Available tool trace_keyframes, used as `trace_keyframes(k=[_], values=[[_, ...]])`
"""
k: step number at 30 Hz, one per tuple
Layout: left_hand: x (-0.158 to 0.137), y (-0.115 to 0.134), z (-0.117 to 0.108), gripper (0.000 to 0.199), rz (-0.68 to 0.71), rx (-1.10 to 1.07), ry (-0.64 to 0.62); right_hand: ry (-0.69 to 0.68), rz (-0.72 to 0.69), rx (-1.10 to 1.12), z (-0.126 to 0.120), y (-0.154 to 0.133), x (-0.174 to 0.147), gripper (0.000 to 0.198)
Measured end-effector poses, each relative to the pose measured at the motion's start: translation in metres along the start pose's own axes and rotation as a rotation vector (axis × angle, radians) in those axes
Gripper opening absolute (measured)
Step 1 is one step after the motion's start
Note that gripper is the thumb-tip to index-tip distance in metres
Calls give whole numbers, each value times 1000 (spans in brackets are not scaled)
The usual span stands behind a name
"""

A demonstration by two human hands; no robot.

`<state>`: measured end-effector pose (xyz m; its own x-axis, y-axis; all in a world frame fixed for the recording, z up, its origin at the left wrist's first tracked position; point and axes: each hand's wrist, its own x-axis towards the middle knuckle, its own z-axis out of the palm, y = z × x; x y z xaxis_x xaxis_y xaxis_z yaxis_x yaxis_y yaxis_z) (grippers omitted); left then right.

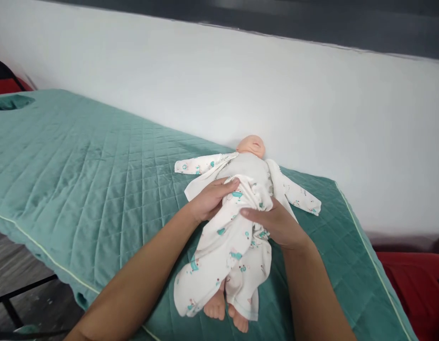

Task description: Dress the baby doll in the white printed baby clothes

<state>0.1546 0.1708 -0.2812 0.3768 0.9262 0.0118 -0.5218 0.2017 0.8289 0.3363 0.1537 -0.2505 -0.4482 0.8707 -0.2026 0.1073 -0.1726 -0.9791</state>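
Note:
A baby doll (251, 146) lies on its back on the green quilted bed cover, head toward the wall and feet toward me. White printed baby trousers (219, 246) cover its legs, with both bare feet showing at the hems. Gripping the waist of the trousers at the doll's left-of-picture side is my left hand (214, 196), thumb on top. My right hand (276, 220) holds the trousers at the opposite side, its fingers partly hidden. A matching long-sleeved top (201, 166) lies spread open under the doll, sleeves out to both sides.
The bed cover (98, 180) has a pale piped edge and a face hole (13, 102) at the far left. A white wall (311, 109) runs along the back. Red chairs (411, 284) stand at the right and far left. A black metal frame (23, 293) is at lower left.

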Motion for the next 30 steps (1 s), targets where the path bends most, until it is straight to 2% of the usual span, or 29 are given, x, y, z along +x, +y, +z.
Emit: trace_keyframes(k=[3, 6, 8, 10, 13, 17, 19, 21, 25, 27, 30], values=[[-4, 7, 1, 40, -35, 219, -37, 107, -60, 188, 4, 4, 6, 51], [-7, 15, 0, 40, -91, 418, -145, 124, -93, 235, 9, 6, 10, 50], [-8, 16, -3, 41, -145, 470, -175, 124, -110, 228, 12, 6, 11, 50], [-7, 13, -8, 43, -159, 413, -160, 135, -124, 200, 14, 6, 10, 49], [-6, 3, -14, 49, -107, 220, -149, 119, -121, 102, 13, 3, 5, 45], [-7, -3, -10, 55, -39, 91, -46, -140, -47, -92, 8, -3, -3, 41], [-9, -2, -6, 54, -31, 93, 31, -203, -21, -133, 7, -2, -5, 40], [-11, -1, -4, 53, -43, 102, 75, -142, -30, -79, 8, 4, -3, 36], [-12, -1, -3, 51, -31, 108, 90, 66, -93, 143, 8, 16, 5, 33], [-12, -2, -3, 53, -20, 116, 78, 86, -124, 205, 8, 18, 6, 31], [-12, 0, 2, 55, -16, 114, 54, 34, -133, 256, 10, 16, 4, 36]])
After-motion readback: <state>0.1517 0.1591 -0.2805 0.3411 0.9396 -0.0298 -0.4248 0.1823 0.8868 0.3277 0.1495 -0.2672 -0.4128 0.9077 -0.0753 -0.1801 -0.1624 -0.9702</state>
